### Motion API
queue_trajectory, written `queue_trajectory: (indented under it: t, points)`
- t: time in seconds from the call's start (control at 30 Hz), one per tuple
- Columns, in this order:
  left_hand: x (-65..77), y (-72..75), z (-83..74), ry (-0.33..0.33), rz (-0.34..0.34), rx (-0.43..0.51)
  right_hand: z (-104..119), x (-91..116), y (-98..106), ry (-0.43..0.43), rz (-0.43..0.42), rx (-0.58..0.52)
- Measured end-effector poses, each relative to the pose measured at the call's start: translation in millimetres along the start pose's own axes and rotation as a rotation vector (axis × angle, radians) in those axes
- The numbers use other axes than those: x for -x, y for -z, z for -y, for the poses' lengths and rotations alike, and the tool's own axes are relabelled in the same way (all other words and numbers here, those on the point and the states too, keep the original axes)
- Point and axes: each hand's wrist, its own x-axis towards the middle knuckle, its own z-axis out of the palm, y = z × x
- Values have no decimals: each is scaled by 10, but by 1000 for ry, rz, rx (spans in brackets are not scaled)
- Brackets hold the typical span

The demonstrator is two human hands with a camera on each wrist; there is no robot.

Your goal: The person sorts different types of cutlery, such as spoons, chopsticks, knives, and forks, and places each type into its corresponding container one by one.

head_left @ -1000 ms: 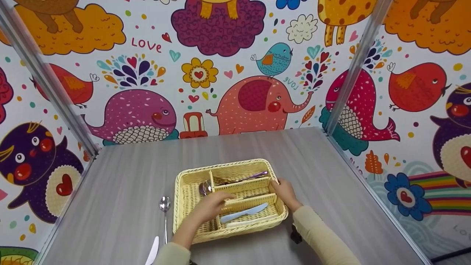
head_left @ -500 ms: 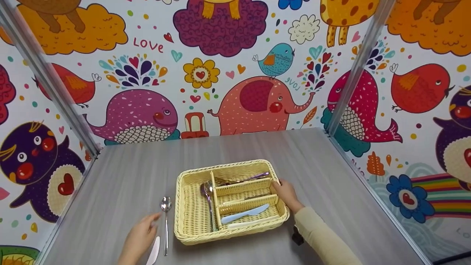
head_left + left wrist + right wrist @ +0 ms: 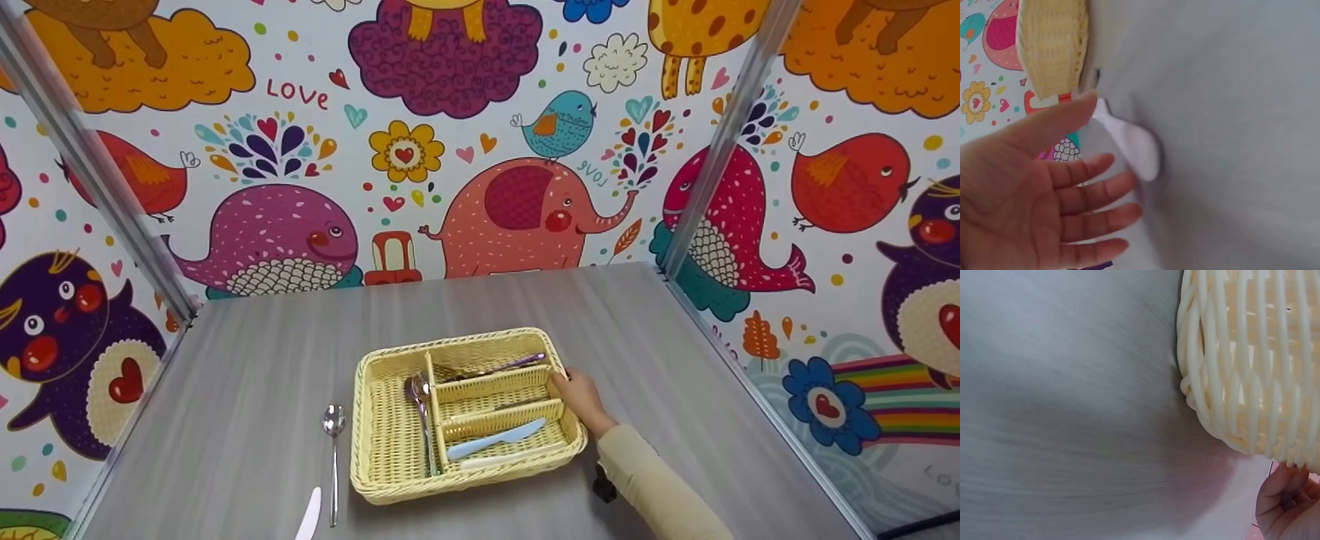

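My right hand [image 3: 579, 399] grips the right rim of a cream wicker cutlery basket [image 3: 375, 491]; in the right wrist view its fingers are curled at the woven edge. My left hand [image 3: 1027, 197] is out of the head view. In the left wrist view its fingers are spread and hold nothing, close to a pale pinkish-white knife [image 3: 1131, 143] on the table. That knife [image 3: 309, 516] also shows at the bottom of the head view. A metal spoon [image 3: 334, 457] lies between it and the basket, bowl pointing away from me.
Inside the basket, spoons [image 3: 424, 427] lie along the left side of the divider, a purple-handled utensil [image 3: 517, 366] in the back compartment, and a light blue knife [image 3: 496, 439] in the front one. Patterned wall panels [image 3: 465, 165] enclose the grey table [image 3: 255, 360].
My left hand has withdrawn from over the basket, passed left beside the spoon, and dropped out of the head view. The right hand stays on the basket's rim.
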Motion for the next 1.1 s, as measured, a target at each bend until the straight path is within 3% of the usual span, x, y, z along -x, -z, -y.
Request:
queue_trajectory:
  t: [0.2,0.27,0.37,0.43,0.63,0.83,1.03,1.1]
  points:
    - [1,57,-20,19,56,-28,7,-3,11,5,12,-16]
    - [-18,92,-13,-33,161,-224,12,-1,17,13,15,-9]
    - [-37,148,14,-165,297,-491,16,4,18,36,11,9]
    - [-33,164,41,-244,327,-582,19,7,16,45,9,20]
    - [72,104,76,-92,93,-137,26,14,5,28,7,5]
    - [60,167,137,-189,152,-279,26,10,13,12,10,-26]
    - [123,194,169,-165,75,-182,19,4,4,11,2,-8]
    - [104,211,156,-183,75,-192,16,1,3,13,4,-8]
